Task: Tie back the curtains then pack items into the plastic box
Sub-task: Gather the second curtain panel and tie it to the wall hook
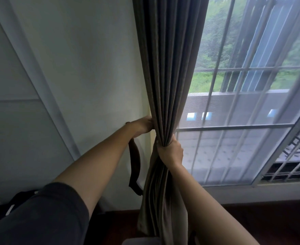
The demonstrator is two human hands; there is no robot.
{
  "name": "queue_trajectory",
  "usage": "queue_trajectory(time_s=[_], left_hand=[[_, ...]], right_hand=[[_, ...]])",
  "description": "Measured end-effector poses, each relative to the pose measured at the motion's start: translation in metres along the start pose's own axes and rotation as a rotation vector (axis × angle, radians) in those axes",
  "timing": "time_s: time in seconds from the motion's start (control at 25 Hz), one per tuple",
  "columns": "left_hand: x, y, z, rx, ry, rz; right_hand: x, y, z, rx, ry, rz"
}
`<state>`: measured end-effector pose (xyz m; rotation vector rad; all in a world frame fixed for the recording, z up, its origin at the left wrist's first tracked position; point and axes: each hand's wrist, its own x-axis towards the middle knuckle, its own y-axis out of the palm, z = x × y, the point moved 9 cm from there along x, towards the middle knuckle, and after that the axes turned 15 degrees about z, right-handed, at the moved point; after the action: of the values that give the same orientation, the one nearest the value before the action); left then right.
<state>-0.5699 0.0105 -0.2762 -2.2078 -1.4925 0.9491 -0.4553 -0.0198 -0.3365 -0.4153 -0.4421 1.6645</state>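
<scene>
A dark grey-brown curtain (168, 71) hangs gathered in folds along the left edge of the window. My right hand (170, 151) is closed around the bunched fabric at about sill height. My left hand (142, 125) presses against the curtain's left edge, next to the wall, its fingers partly hidden behind the fabric. A dark tie-back strap (134, 167) hangs in a loop below my left wrist, down the wall. Whether my left hand grips the strap's top end is hidden. No plastic box is in view.
A barred window (243, 103) with a mesh screen fills the right side, its sill (251, 190) below. A pale wall (85, 68) and a white door frame (39, 89) stand at left. Dark wooden floor (251, 220) lies beneath.
</scene>
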Motion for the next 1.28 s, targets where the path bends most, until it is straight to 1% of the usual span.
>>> queue_trajectory(time_s=[0.12,0.2,0.24,0.28,0.36,0.4,0.44,0.48,0.52,0.56,0.64,0.72,0.76,0.88,0.96,1.12,1.2,1.28], left_hand=[[0.003,-0.001,-0.005,0.104,0.016,0.046],[0.010,-0.006,0.000,0.042,0.041,0.025],[0.012,-0.011,0.005,0.013,0.072,-0.023],[0.012,-0.018,0.012,-0.001,0.104,-0.107],[0.009,-0.037,0.040,-0.085,0.140,-0.332],[0.008,-0.044,0.066,-0.163,0.103,-0.434],[0.010,-0.049,0.097,-0.209,0.015,-0.511],[0.014,-0.049,0.128,-0.224,-0.103,-0.550],[0.018,-0.045,0.153,-0.221,-0.208,-0.549],[0.027,-0.039,0.173,-0.217,-0.275,-0.524],[0.044,-0.025,0.195,-0.204,-0.336,-0.463],[0.064,-0.014,0.208,-0.214,-0.378,-0.409],[0.073,-0.009,0.214,-0.256,-0.394,-0.398],[0.101,0.007,0.229,-0.509,-0.379,-0.380],[0.115,0.016,0.237,-0.561,-0.366,-0.407],[0.105,0.016,0.243,-0.393,-0.401,-0.551],[0.085,0.021,0.253,-0.274,-0.443,-0.552],[0.053,0.033,0.276,-0.229,-0.527,-0.511]], right_hand=[[-0.001,-0.001,0.000,0.038,0.004,0.009],[0.000,-0.002,0.002,0.039,-0.015,-0.014],[0.001,-0.002,0.004,0.035,-0.026,-0.022],[0.002,-0.002,0.005,0.035,-0.039,-0.025],[0.005,-0.001,0.010,0.049,-0.063,-0.019],[0.006,0.001,0.011,0.057,-0.072,-0.011],[0.008,0.003,0.012,0.065,-0.076,-0.004],[0.010,0.003,0.012,0.073,-0.073,0.000],[0.012,0.003,0.011,0.080,-0.065,-0.002],[0.016,0.002,0.010,0.082,-0.052,-0.010],[0.023,0.000,0.007,0.092,-0.030,-0.025],[0.029,0.000,0.004,0.115,-0.015,-0.033],[0.032,0.000,0.002,0.120,-0.008,-0.037],[0.039,0.000,0.002,0.097,0.000,-0.047],[0.044,0.000,0.001,0.070,-0.014,-0.066],[0.048,-0.001,-0.001,0.055,-0.031,-0.083],[0.049,-0.003,-0.002,0.058,-0.025,-0.086],[0.046,-0.004,-0.002,0.070,-0.018,-0.088]])
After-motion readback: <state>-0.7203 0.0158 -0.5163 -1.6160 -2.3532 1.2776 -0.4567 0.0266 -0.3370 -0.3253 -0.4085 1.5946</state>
